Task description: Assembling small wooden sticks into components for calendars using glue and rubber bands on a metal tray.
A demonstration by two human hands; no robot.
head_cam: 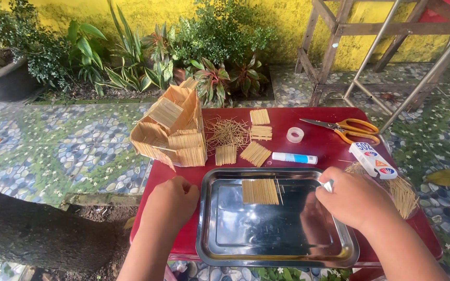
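Steel tray (209,218) | left hand (173,200) fisted, empty | right hand (352,200) fingers pinching small white object (328,185)

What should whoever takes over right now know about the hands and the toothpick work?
Left hand: closed in a fist on the red table, beside the steel tray, holding nothing visible.
Right hand: grip on a small glue tube at the tray's right rim.
Done: one toothpick panel in the tray; four more panels and the model house behind it.
Left: loose toothpicks unglued.
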